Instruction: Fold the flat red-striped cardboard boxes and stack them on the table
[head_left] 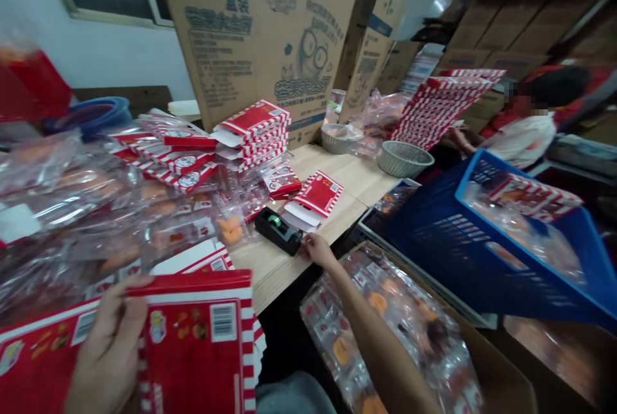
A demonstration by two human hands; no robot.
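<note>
The person's left hand (108,343) grips a flattened red carton with white-striped edges (195,337), its fingers spread and wrapped around the carton's edge. The carton sits low on the left of the view, just in front of the worktop (270,266), tipped towards the camera. Its long axis slants from lower left up to the right. Two barcodes and small pictures of food are printed on it, but its writing is too small to read.

The right hand (318,250) rests at the worktop's edge, its fingers narrow and loosely together, holding nothing. Just beside them lies a black tape dispenser (278,231) with a green core. Below those fingers, a cardboard box (501,375) holds clear packets of orange snacks (380,330). To their right, a tilted blue plastic basket (424,240) holds more clear packets and striped cartons.

Farther ahead of the fingers are a woven basket (405,159), a stack of striped cartons (253,131) and a large cardboard sheet (260,35) printed with Chinese characters and a bespectacled cartoon. A co-worker (523,144) sits beyond the blue basket.
</note>
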